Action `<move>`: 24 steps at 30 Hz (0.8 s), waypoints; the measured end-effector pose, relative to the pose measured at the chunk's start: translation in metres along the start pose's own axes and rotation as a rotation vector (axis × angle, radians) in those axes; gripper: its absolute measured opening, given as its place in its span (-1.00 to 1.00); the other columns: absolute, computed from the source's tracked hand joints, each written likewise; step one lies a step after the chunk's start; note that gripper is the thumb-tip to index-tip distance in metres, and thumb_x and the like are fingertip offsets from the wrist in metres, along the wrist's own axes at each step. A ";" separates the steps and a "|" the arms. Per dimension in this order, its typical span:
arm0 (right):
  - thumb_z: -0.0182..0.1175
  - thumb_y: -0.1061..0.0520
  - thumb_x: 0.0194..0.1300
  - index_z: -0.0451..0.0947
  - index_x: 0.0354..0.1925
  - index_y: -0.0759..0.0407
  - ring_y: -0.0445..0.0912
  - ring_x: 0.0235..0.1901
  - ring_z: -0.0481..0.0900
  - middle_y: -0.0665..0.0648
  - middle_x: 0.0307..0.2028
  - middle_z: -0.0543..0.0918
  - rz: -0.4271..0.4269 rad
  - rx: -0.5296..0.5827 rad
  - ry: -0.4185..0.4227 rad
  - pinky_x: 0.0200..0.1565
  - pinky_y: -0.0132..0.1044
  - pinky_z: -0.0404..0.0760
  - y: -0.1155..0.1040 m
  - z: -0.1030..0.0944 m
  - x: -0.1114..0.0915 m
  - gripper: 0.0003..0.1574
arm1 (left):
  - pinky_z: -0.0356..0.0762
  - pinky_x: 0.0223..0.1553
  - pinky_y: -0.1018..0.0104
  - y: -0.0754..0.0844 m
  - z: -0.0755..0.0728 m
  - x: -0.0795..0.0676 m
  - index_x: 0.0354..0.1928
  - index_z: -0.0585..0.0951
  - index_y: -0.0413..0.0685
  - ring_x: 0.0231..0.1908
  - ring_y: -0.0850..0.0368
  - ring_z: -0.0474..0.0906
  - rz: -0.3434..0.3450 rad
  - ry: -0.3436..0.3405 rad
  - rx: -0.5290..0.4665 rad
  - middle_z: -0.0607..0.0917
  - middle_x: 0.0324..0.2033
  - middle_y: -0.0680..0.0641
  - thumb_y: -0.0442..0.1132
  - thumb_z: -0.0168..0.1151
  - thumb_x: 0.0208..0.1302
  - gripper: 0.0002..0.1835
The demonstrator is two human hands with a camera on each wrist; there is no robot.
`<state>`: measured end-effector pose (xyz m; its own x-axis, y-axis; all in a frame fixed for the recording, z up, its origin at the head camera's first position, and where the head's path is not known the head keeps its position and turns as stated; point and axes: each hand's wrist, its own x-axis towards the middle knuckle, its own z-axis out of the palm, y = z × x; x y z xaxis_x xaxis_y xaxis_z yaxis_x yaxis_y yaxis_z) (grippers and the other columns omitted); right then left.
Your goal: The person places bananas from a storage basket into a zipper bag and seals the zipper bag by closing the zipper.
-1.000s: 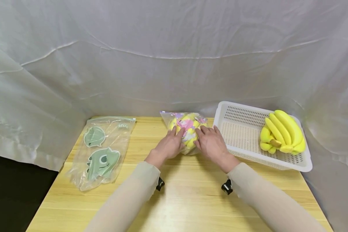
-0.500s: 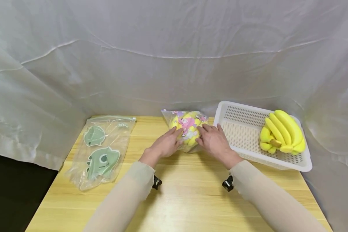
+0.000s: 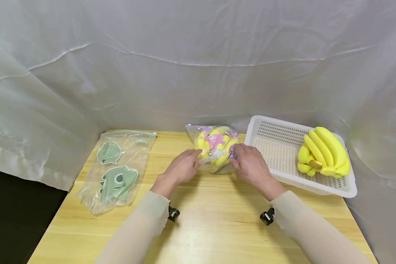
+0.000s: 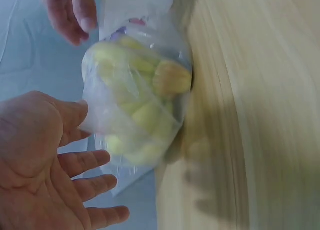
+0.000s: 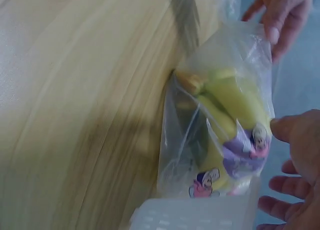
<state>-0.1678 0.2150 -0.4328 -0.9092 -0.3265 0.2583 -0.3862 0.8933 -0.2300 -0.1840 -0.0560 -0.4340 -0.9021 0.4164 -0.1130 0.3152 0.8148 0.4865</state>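
A clear zip bag (image 3: 213,142) with pink and purple prints stands at the back middle of the table, a bunch of bananas (image 4: 132,97) inside it. My left hand (image 3: 182,165) is at the bag's left side, pinching a fold of its plastic between thumb and index finger while the other fingers are spread. At the right side, my right hand (image 3: 250,163) has its thumb (image 5: 285,128) against the bag and its fingers loosely extended behind. The zip edge is along the bag's top.
A white perforated basket (image 3: 274,172) stands at the right, with another bunch of bananas (image 3: 326,152) at its right end. On the left of the wooden table (image 3: 211,220) lies a flat clear bag (image 3: 139,156) with green dinosaur prints. A grey cloth (image 3: 198,88) hangs behind.
Both hands have moved apart and off the front of the bag to its sides. More of the bag's front shows now. The basket and the flat bag stay in place.
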 end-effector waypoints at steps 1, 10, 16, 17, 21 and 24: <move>0.27 -0.05 0.51 0.41 0.35 0.45 0.38 0.31 0.51 0.46 0.29 0.56 0.024 0.020 0.006 0.41 0.26 0.37 0.002 -0.001 -0.002 -0.27 | 0.04 0.61 -0.02 -0.003 -0.001 -0.003 0.62 0.28 0.00 0.60 -0.18 0.17 -0.010 0.014 -0.003 0.35 0.57 -0.17 -0.01 -0.05 0.68 -0.42; 0.14 -0.15 0.58 0.40 0.38 0.46 0.46 0.28 0.48 0.52 0.32 0.51 0.204 0.010 0.068 0.28 0.37 0.43 0.022 -0.012 -0.020 -0.23 | 0.08 0.56 -0.26 -0.044 -0.020 -0.024 0.60 0.27 -0.11 0.58 -0.35 0.13 -0.192 0.098 0.023 0.30 0.56 -0.30 -0.04 -0.10 0.69 -0.42; 0.06 -0.21 0.61 0.44 0.34 0.46 0.50 0.22 0.51 0.55 0.26 0.55 0.232 -0.069 0.113 0.22 0.41 0.45 0.030 -0.012 -0.032 -0.21 | -0.07 0.50 -0.51 -0.075 -0.034 -0.032 0.64 0.13 -0.16 0.60 -0.48 -0.07 -0.359 0.099 0.056 0.10 0.61 -0.41 -0.01 -0.12 0.69 -0.34; 0.05 -0.22 0.61 0.44 0.34 0.46 0.51 0.22 0.51 0.55 0.26 0.56 0.238 -0.079 0.112 0.22 0.41 0.45 0.031 -0.012 -0.034 -0.21 | -0.12 0.49 -0.54 -0.081 -0.035 -0.033 0.65 0.09 -0.17 0.61 -0.50 -0.12 -0.392 0.094 0.054 0.05 0.62 -0.42 0.01 -0.13 0.69 -0.31; 0.01 -0.25 0.62 0.45 0.33 0.46 0.52 0.19 0.52 0.55 0.26 0.55 0.268 -0.099 0.099 0.22 0.42 0.44 0.034 -0.011 -0.039 -0.19 | -0.23 0.43 -0.65 -0.101 -0.036 -0.038 0.67 -0.04 -0.24 0.59 -0.58 -0.28 -0.503 0.090 0.055 -0.11 0.62 -0.49 0.11 -0.11 0.67 -0.19; -0.03 -0.26 0.64 0.43 0.34 0.47 0.54 0.20 0.51 0.56 0.28 0.53 0.290 -0.098 0.075 0.23 0.44 0.41 0.037 -0.009 -0.042 -0.16 | -0.27 0.39 -0.70 -0.115 -0.032 -0.041 0.67 -0.12 -0.28 0.58 -0.62 -0.36 -0.555 0.099 0.049 -0.20 0.61 -0.53 0.17 -0.07 0.64 -0.10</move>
<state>-0.1425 0.2642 -0.4431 -0.9638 -0.0331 0.2644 -0.0919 0.9726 -0.2134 -0.1929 -0.1792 -0.4574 -0.9591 -0.1180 -0.2574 -0.2033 0.9196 0.3363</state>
